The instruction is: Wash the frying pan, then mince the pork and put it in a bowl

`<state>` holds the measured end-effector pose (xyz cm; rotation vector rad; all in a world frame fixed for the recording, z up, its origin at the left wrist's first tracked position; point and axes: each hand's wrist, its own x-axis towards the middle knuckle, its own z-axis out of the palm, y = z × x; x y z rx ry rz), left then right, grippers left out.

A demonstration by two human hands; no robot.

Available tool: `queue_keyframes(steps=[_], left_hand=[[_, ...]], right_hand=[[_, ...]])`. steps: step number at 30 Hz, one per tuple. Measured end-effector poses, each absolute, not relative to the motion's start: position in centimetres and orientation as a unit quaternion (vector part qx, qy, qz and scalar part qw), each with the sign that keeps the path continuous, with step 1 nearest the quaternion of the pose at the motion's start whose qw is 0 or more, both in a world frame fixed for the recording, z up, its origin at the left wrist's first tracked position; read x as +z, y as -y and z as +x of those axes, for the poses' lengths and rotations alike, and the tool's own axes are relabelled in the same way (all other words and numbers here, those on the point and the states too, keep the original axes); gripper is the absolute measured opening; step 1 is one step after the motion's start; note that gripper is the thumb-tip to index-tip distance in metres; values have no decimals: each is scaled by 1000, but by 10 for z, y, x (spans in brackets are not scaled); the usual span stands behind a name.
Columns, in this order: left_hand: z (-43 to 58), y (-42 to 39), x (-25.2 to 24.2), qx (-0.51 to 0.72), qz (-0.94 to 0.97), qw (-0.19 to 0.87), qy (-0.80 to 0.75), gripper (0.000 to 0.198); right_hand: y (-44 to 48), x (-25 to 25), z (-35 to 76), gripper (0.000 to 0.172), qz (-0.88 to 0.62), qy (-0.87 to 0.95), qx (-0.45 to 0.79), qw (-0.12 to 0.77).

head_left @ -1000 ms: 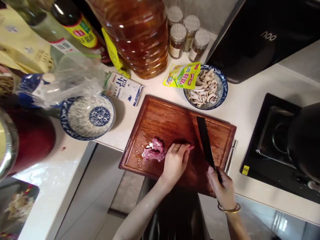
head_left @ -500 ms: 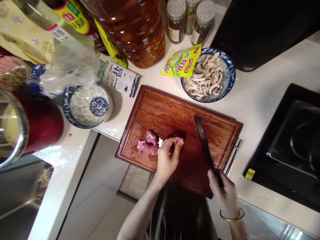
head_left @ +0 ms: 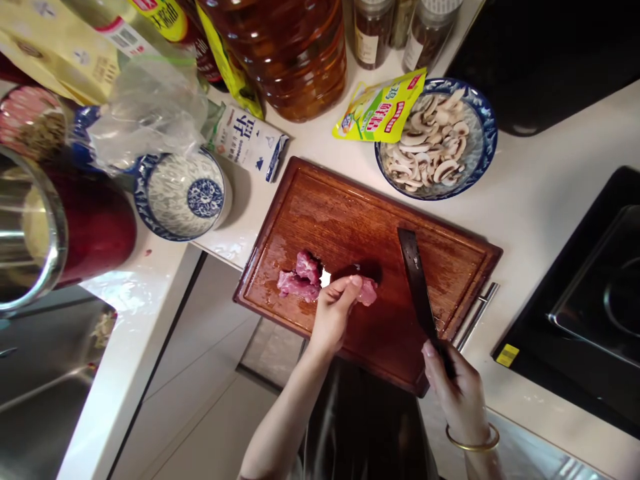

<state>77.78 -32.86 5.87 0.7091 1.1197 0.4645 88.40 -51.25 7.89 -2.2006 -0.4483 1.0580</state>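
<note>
Between the thumb and fingers of my left hand [head_left: 334, 313] is pinched a thin slice of raw meat [head_left: 367, 291], held just above the wooden cutting board [head_left: 350, 207]. To its left, raw meat chunks [head_left: 300, 277] lie on the board beside a small bright white spot. My right hand [head_left: 457, 383] grips the handle of a dark-bladed kitchen knife [head_left: 419, 283]. The blade points away from me over the board's right part, apart from the meat. A gold bangle [head_left: 473, 445] circles the right wrist.
Behind the board stand a bowl of sliced mushrooms [head_left: 435, 140], a yellow seasoning packet [head_left: 380, 110] on its rim, and a large oil jug [head_left: 295, 60]. On the left are a patterned bowl [head_left: 175, 193], a salt packet [head_left: 250, 140] and a red pot [head_left: 100, 227]. A black cooktop [head_left: 590, 300] lies right.
The slice in my left hand now shows flatter and larger beyond the fingertips. My right hand still holds the knife, its blade turned slightly. The whole view has shifted a little.
</note>
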Motion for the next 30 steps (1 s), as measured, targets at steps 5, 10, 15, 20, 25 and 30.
queue_keyframes(steps=[5, 10, 15, 20, 25, 30], left_hand=[[778, 327, 62, 209, 322, 771, -509, 33], [775, 330, 57, 216, 331, 758, -519, 33], [774, 331, 54, 180, 399, 719, -540, 34], [778, 332, 58, 96, 578, 619, -523, 47], [776, 339, 71, 30, 764, 458, -454, 43], [756, 338, 70, 61, 790, 369, -486, 51]], right_hand=[[512, 79, 885, 39, -839, 172, 399, 327], [512, 79, 887, 39, -842, 170, 395, 325], [513, 78, 888, 37, -844, 169, 400, 316], [510, 81, 890, 36, -844, 168, 400, 316], [508, 83, 891, 35, -846, 172, 398, 311], [509, 83, 892, 35, -846, 178, 397, 309]])
